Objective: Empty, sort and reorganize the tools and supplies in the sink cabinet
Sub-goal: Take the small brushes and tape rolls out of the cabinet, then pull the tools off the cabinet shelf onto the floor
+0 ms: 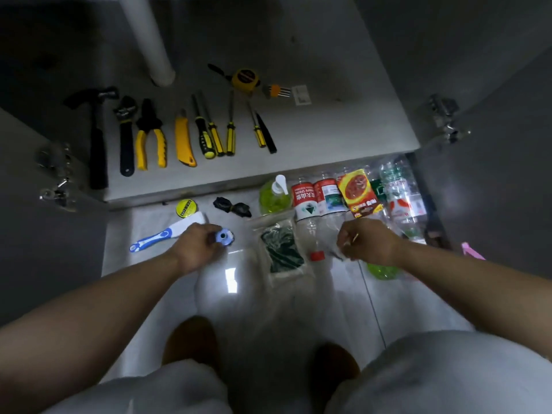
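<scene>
My left hand (pixel 198 245) grips a small blue round roll (pixel 224 236) just above the floor, next to a blue-and-white scraper (pixel 167 233). My right hand (pixel 369 242) pinches a thin stick-like item (pixel 355 238), fingers curled, above some empty plastic bottles (pixel 316 210). On the cabinet floor (pixel 313 138) tools lie in a row: hammer (pixel 97 135), wrench (pixel 127 135), yellow pliers (pixel 150 141), utility knife (pixel 183 141), several screwdrivers (pixel 215 130), tape measure (pixel 245 79), hex keys (pixel 276 91).
A white drain pipe (pixel 149 37) stands at the cabinet's back left. On the floor tiles lie a yellow tape roll (pixel 185 207), black bundle (pixel 233 206), green soap bottle (pixel 273 197), a clear bag with dark contents (pixel 280 249), a red snack packet (pixel 358 192). Open doors with hinges (pixel 445 118) flank both sides.
</scene>
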`<state>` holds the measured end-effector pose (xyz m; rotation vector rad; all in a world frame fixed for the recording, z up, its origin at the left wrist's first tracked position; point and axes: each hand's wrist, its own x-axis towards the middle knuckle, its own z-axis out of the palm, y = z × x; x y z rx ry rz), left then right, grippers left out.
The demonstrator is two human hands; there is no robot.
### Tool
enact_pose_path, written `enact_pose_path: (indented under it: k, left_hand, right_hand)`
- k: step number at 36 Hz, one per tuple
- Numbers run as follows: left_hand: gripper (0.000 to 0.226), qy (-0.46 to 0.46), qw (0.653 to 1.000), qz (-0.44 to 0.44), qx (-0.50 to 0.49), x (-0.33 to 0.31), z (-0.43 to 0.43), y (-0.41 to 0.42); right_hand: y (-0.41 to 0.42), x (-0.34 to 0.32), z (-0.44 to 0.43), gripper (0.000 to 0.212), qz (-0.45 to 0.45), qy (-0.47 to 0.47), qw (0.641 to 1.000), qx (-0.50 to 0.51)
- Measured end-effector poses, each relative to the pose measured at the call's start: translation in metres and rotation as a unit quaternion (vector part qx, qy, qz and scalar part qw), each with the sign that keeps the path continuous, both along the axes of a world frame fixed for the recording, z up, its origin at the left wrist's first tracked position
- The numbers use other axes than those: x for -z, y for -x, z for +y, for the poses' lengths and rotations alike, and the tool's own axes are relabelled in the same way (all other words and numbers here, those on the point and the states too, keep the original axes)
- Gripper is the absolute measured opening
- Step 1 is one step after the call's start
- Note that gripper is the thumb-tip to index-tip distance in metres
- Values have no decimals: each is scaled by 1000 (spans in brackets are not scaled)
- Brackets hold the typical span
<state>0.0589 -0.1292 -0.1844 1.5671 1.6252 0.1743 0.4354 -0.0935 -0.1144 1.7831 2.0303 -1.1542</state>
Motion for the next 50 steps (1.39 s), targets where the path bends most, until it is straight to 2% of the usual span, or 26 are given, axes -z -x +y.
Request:
enact_pose_path:
  k: [2,6,10,12,19,22,25,28,32,34,39,44,50]
  left_hand:
    - [25,7,1000,8,-3,-6,0,0]
    - [39,70,996,48,11,-21,3,9]
    - [19,111,992,51,34,-46,8,21]
    - [17,127,991,37,29,-62,14,23]
    - [26,60,998,31,14,-109,46,12]
    - [25,32,999,8,15,-124,65,2]
    - [21,-10,1000,5,18,-134,84,-7]
    - [21,-35,999,4,19,-135,103,-18]
    - [22,-72,997,17,23,-129,130,-28]
    - [23,-90,995,36,33,-124,146,-31]
    - [33,-135,987,86,25,-102,187,-35]
    - [46,-159,977,138,35,-81,222,-34]
    - [58,-153,971,179,40,-61,252,-37]
  right_hand:
    - [-7,12,-15,15,-31,28,999,-3]
    - [-10,35,-40,18,-54,15,998,-25]
    - [-11,50,-55,18,-81,-1,996,-32]
    - [-11,55,-56,20,-84,5,996,-29]
    - [-10,40,-34,28,-110,46,991,-62]
    - [1,11,-2,21,-129,77,983,-105]
    - [11,-23,37,21,-61,29,991,-113]
    - [24,-48,75,21,2,-71,995,-72]
    - [47,-52,124,9,46,-166,984,-43]
    - [59,-44,147,18,35,-163,985,-33]
    - [86,-13,197,56,-11,-175,983,-49]
    - [114,11,236,79,0,-190,980,-62]
    - [134,28,253,81,-34,-263,955,-130]
